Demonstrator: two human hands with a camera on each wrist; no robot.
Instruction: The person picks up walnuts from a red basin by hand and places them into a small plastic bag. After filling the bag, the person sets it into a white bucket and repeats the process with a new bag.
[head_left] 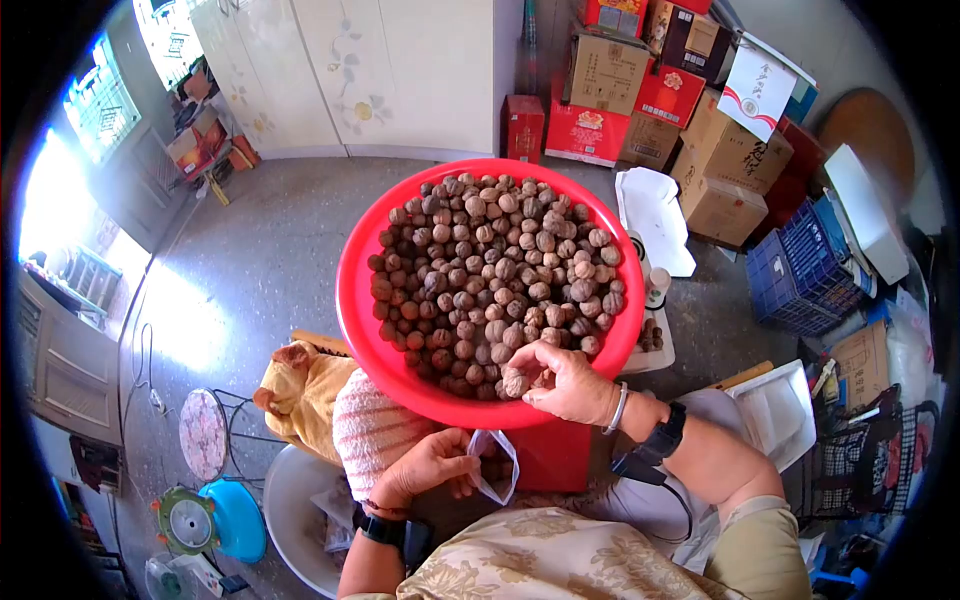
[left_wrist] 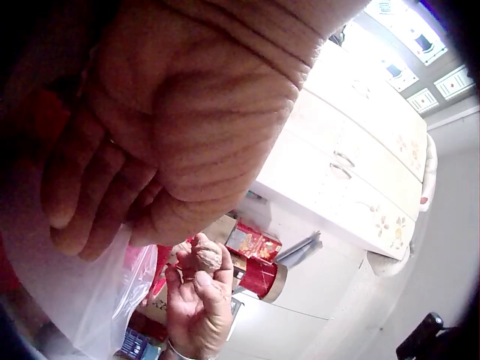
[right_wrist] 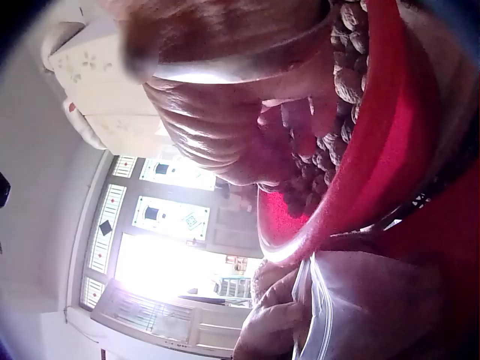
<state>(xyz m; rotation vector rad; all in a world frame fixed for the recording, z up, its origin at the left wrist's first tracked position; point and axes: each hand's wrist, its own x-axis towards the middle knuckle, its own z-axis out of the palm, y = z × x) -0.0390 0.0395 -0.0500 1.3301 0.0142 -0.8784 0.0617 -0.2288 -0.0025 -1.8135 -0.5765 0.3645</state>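
Note:
A red basin [head_left: 352, 290] full of walnuts [head_left: 470, 260] fills the middle of the head view. My right hand [head_left: 575, 385] is over the basin's near rim, fingers curled round a walnut [head_left: 516, 383]; the left wrist view shows that hand [left_wrist: 199, 311] with a walnut [left_wrist: 206, 255] at its fingertips. Below the rim, my left hand [head_left: 435, 465] pinches the edge of a clear plastic bag [head_left: 497, 470], whose mouth stands open. In the right wrist view the bag [right_wrist: 360, 300] hangs beside the basin wall [right_wrist: 382, 142].
Stacked cartons [head_left: 720, 205] and blue crates [head_left: 800, 265] stand at the right. White foam trays [head_left: 655, 220] lie beside the basin. At the lower left are a white tub [head_left: 290, 510], a round stool [head_left: 203, 435] and a yellow cloth [head_left: 310, 390].

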